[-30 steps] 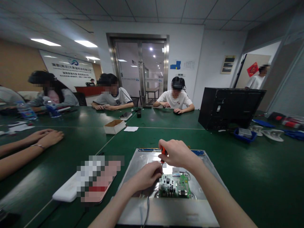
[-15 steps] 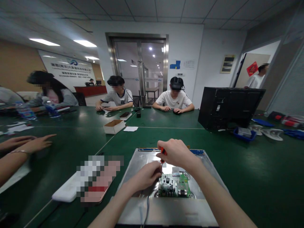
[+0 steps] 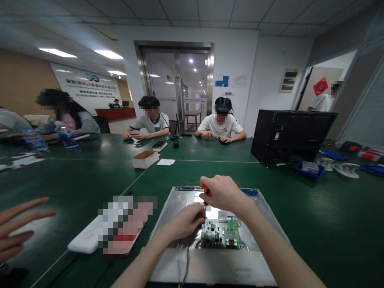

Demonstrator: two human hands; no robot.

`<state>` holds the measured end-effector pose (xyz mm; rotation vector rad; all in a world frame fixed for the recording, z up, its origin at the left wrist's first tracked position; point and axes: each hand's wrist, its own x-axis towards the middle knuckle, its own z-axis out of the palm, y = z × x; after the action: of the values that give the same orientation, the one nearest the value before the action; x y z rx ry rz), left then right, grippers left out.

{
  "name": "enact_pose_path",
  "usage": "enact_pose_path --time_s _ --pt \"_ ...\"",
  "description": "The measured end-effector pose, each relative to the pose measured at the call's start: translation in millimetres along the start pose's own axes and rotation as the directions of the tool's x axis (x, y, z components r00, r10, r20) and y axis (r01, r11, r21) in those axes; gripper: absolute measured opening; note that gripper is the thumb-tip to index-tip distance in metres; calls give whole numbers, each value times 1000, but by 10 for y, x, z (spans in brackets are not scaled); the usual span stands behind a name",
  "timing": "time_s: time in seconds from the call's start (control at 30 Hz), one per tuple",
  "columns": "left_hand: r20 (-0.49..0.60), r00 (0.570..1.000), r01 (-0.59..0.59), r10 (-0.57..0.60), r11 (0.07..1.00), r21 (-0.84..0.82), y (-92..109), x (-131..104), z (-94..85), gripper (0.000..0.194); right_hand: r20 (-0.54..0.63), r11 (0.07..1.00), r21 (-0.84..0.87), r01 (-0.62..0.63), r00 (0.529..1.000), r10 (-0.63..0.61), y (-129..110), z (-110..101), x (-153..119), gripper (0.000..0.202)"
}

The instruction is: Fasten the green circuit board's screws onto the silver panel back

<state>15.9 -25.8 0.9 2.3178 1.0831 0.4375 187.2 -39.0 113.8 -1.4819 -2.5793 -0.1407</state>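
Observation:
My right hand (image 3: 223, 192) is wrapped round the red and black handle of a screwdriver (image 3: 207, 192), held upright with its shaft pointing down. The tip meets the upper left corner of a green circuit board (image 3: 220, 234), where my fingers partly hide it. Close beside the shaft, my left hand (image 3: 190, 218) has thumb and fingers pinched together; what lies between them is hidden. The board sits on a silvery metal display panel (image 3: 168, 262) with a blue strip (image 3: 187, 188) along its far edge. A grey cable (image 3: 186, 266) runs towards me from under my left hand.
Left of the panel lie a white device (image 3: 84, 242) and a pink phone (image 3: 129, 250). Another person's hand (image 3: 21, 228) reaches in from the left. Farther off are an open box (image 3: 145, 160), a black monitor (image 3: 292, 136) and a blue tray (image 3: 309, 170).
The neighbouring person's hands on the left have drawn back and nearer, one now with fingers spread. My own hands and the screwdriver keep nearly the same place over the board.

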Motion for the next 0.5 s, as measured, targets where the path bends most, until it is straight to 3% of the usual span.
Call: enact_pose_path --time_s 0.27,0.5 --pt "-13 1000 -2 2 1000 30 -9 3 12 7 -28 1000 18 18 999 -17 17 15 -4 27" --pt "-12 1000 -12 12 1000 29 -44 10 24 8 -5 999 46 17 1000 -16 19 11 -15 18"
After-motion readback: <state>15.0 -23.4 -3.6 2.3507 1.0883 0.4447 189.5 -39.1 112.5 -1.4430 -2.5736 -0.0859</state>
